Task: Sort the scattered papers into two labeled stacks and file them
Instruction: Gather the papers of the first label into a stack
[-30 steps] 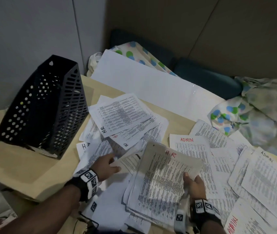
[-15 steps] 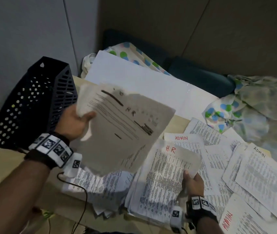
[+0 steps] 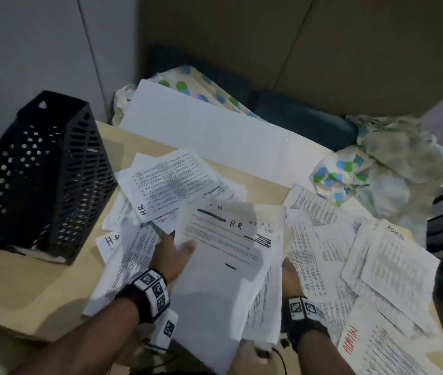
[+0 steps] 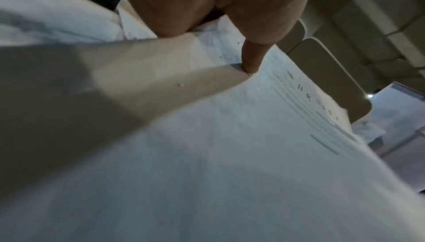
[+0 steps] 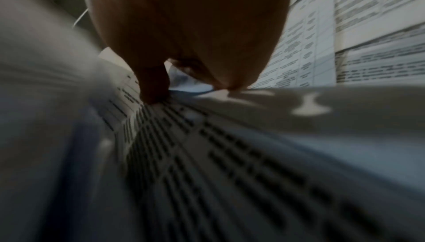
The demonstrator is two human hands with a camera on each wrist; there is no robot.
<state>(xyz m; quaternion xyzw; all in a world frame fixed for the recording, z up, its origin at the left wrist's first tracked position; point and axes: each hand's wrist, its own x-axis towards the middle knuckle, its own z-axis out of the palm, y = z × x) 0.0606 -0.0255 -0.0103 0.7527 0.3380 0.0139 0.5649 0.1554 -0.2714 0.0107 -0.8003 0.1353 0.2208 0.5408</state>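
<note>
From the head camera we see the left hand (image 3: 173,254) reaching forward over the desk (image 3: 20,290), thumb on top of a sheet marked HR (image 3: 223,255) and pinching its left edge. The sheet lies above the pile in front of us, tilted a little. The left forearm comes in from the lower left, with a marker band at the wrist. The right hand (image 3: 290,277) sits at the right edge of the same pile, mostly hidden by the top sheet; its forearm enters from the bottom. More HR papers (image 3: 166,182) lie fanned out beyond the left hand, beside the black file holder (image 3: 44,171), which stands on the desk's left side. ADMIN papers (image 3: 393,266) are spread to the right, overlapping one another. A large white sheet (image 3: 209,136) and dotted cloth (image 3: 350,171) lie beyond the desk's far edge.

From the left wrist camera we see the thumb (image 4: 251,58) pressed down on the printed face of the paper, which bends sharply at that spot, with the fingers out of sight underneath.

From the right wrist camera we see the right hand's thumb (image 5: 154,84) pressed on the printed stack (image 5: 230,155), gripping it with the other fingers hidden below. Printed pages (image 5: 368,28) lie flat to the right. The picture is dark and blurred.
</note>
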